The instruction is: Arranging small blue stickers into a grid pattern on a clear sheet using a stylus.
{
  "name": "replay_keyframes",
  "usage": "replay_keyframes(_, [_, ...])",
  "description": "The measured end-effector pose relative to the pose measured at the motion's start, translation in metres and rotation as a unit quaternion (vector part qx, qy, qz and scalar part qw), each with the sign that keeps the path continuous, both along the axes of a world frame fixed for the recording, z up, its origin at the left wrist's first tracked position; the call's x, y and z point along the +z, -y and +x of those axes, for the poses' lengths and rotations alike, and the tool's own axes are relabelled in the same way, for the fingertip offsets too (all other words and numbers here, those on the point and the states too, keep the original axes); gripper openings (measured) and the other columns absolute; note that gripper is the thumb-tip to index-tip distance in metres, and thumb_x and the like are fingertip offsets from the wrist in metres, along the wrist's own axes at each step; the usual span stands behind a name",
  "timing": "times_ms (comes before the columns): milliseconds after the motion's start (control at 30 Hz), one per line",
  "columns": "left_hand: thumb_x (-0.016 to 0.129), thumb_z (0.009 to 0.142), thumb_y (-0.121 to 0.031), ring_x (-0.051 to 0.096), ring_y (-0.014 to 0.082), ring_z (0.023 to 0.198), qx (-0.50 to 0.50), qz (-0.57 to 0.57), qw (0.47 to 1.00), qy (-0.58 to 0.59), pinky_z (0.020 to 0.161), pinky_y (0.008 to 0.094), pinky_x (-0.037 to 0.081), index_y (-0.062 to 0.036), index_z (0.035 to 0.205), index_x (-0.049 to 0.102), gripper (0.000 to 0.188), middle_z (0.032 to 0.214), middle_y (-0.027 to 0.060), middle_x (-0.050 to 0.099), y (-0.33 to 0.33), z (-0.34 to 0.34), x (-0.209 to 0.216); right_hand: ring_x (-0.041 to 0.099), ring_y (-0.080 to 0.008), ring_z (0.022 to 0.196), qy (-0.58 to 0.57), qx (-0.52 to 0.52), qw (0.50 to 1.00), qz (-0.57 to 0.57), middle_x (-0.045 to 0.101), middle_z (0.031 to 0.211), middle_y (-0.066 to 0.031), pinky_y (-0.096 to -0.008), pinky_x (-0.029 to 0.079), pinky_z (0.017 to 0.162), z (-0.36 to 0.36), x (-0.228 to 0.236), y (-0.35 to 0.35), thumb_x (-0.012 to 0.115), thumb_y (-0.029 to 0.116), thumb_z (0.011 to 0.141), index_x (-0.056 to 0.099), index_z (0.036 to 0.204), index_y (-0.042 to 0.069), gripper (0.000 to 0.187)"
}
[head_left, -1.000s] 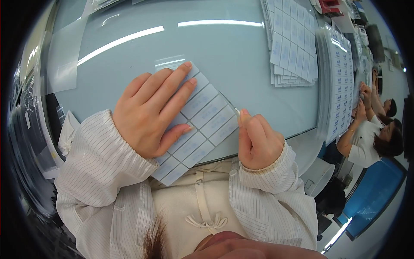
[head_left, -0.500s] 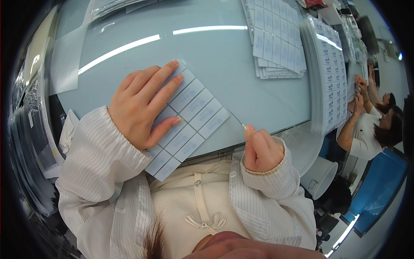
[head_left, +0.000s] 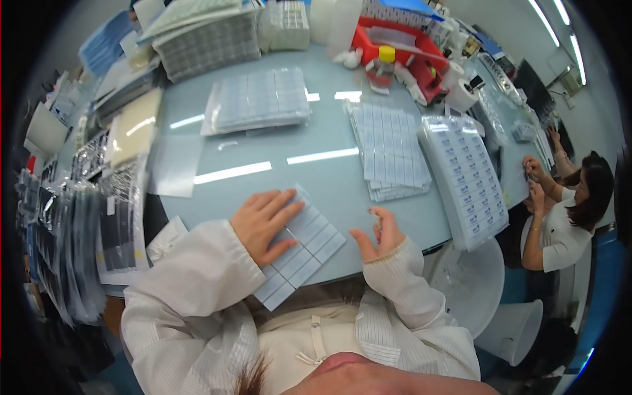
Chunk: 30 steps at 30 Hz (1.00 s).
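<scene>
A sheet of pale, light-blue rectangular pieces in rows (head_left: 317, 238) lies slanted on the glass-like tabletop, its lower corner reaching past the front edge. My left hand (head_left: 266, 224) rests flat on its upper left part, fingers spread, hiding some pieces. To the right of the sheet, my right hand (head_left: 382, 238) is raised near the table edge. Its thumb stands apart from the index finger, while the other fingers curl. No held thing can be made out in it.
Beyond my right hand lie a stack of similar sheets (head_left: 392, 148) and a thick stack with blue print (head_left: 466, 178). A bagged stack (head_left: 258, 102) sits farther back, near a red bin (head_left: 401, 49) and a yellow-capped bottle (head_left: 382, 69). Black-and-clear bags hang left. A co-worker (head_left: 569, 210) sits at right.
My right hand's pinch on a thin strip-like thing at the sheet's right corner has opened. My left hand stays on the sheet. The view has tipped up, showing more of the table's far side.
</scene>
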<state>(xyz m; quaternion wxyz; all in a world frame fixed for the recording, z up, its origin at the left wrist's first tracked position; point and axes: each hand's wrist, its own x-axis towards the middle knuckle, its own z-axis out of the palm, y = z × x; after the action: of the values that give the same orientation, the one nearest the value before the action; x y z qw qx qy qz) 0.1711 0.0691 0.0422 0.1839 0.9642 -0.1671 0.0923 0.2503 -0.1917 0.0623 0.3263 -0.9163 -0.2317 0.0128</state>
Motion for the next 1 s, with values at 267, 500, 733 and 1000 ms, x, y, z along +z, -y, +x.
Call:
replay_keyframes(267, [0.064, 0.089, -0.031, 0.044, 0.0368, 0.130, -0.003, -0.012, 1.000, -0.017, 0.109, 0.0448, 0.035, -0.0054, 0.139, 0.047, 0.059, 0.145, 0.0200, 0.042, -0.003, 0.001, -0.001, 0.064, -0.0249, 0.069, -0.003, 0.076, 0.997, -0.028, 0.067, 0.094, -0.0119, -0.0363, 0.051, 0.063, 0.024, -0.012, -0.020, 0.073, 0.025, 0.087, 0.065, 0.106, 0.006, 0.028])
replay_keyframes(500, [0.060, 0.093, -0.034, 0.042, 0.0349, 0.132, -0.017, 0.017, 1.000, -0.020, 0.110, 0.0430, 0.034, -0.0039, 0.141, 0.045, 0.059, 0.147, 0.0202, 0.040, -0.011, 0.002, -0.005, 0.065, -0.0304, 0.070, 0.072, 0.067, 0.995, -0.007, 0.067, 0.088, -0.0123, -0.0372, 0.052, 0.063, 0.028, -0.027, -0.025, 0.069, 0.019, 0.088, 0.065, 0.098, 0.006, 0.016])
replay_keyframes(733, [0.059, 0.094, -0.034, 0.042, 0.0341, 0.133, -0.014, 0.016, 1.000, -0.014, 0.111, 0.0430, 0.034, -0.0041, 0.142, 0.044, 0.058, 0.148, 0.0196, 0.039, -0.007, -0.003, -0.010, 0.066, -0.0368, 0.073, 0.153, 0.055, 0.981, -0.108, 0.067, 0.087, -0.0141, -0.0439, 0.052, 0.063, 0.029, -0.040, -0.028, 0.063, 0.014, 0.091, 0.060, 0.097, 0.008, 0.009])
replay_keyframes(1000, [0.059, 0.094, -0.035, 0.041, 0.0354, 0.133, -0.013, 0.007, 1.000, -0.007, 0.111, 0.0438, 0.033, -0.0045, 0.141, 0.044, 0.059, 0.148, 0.0195, 0.040, -0.007, -0.002, -0.012, 0.066, -0.0382, 0.071, 0.114, -0.015, 0.985, -0.127, 0.067, 0.082, -0.0163, -0.0459, 0.052, 0.062, 0.033, -0.034, -0.014, 0.062, 0.019, 0.093, 0.060, 0.096, 0.007, 0.012])
